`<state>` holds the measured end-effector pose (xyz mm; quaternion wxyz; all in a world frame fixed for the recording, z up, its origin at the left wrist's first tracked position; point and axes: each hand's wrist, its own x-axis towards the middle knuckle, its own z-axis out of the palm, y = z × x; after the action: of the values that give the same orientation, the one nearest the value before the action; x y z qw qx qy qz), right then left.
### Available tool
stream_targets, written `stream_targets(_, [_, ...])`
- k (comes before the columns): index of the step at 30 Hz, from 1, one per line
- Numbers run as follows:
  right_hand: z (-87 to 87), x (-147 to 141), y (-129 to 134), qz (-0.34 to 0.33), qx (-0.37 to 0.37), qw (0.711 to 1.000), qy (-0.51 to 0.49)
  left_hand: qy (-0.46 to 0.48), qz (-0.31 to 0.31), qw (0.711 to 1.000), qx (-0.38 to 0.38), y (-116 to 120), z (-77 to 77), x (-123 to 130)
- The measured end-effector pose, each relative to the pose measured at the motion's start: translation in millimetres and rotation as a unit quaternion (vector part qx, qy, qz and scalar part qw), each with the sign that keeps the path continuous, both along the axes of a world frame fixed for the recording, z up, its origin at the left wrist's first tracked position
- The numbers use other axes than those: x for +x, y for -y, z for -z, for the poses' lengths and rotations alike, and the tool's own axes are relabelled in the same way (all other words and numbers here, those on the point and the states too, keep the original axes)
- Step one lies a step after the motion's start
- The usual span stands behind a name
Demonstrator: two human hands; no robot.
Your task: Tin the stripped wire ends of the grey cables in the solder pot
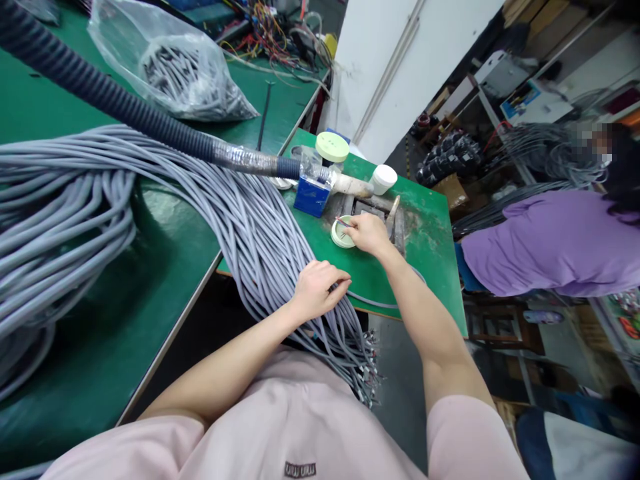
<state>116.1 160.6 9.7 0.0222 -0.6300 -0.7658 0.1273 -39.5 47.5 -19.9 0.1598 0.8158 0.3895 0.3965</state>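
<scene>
Shirt (320, 427), left hand (320, 288) half-curled, right (369, 233) pinching wires (343, 222)

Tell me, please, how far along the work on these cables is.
Already done, it seems: the cable ends hanging beside the table look split into separate wires. In hand: the right hand holds thin wires over the dish, while the left hand is at the bundle. Left: probably these wires and perhaps more of the bundle; which ends have been to the dish, I cannot tell.
</scene>
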Motion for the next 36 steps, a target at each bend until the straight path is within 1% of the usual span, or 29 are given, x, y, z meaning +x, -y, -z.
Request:
stream_targets(4, [0.4, 0, 1, 0.003, -0.002, 1.000, 0.028, -0.001, -0.001, 1.000, -0.005, 1, -0.1, 0])
stream_targets(10, [3.3, 1, 1, -0.001, 0.007, 0.999, 0.031, -0.002, 0.004, 1.000, -0.007, 1, -0.3, -1])
stream_targets(12, [0.4, 4, 0, 0.000, 0.007, 1.000, 0.001, -0.005, 0.003, 1.000, -0.011, 1, -0.4, 0])
stream_targets(14, [-5.1, 11, -3, 0.010, 0.011, 0.998, -0.063, -0.005, 0.003, 1.000, -0.015, 1, -0.6, 0])
stream_targets(17, [-13.5, 28, -8, 0.044, 0.045, 0.984, -0.164, 0.000, 0.005, 1.000, -0.017, 1, -1.1, 0])
stream_targets(20, [-14.2, 46, -14, 0.085, 0.067, 0.973, -0.203, 0.007, 0.005, 1.000, -0.014, 1, -1.5, 0])
stream_targets(24, [-1.4, 61, -24, 0.141, 0.052, 0.972, -0.181, 0.010, 0.007, 1.000, -0.009, 1, -0.9, -1])
stream_targets(30, [21.2, 70, -38, 0.203, 0.032, 0.971, -0.120, 0.011, 0.006, 1.000, -0.011, 1, 0.6, -1])
stream_targets(33, [28.3, 74, -43, 0.226, 0.025, 0.969, -0.102, 0.014, 0.007, 1.000, -0.015, 1, 0.6, -1])
stream_targets(36, [33.2, 75, -45, 0.231, 0.021, 0.968, -0.093, 0.010, 0.008, 1.000, -0.020, 1, 0.5, -2])
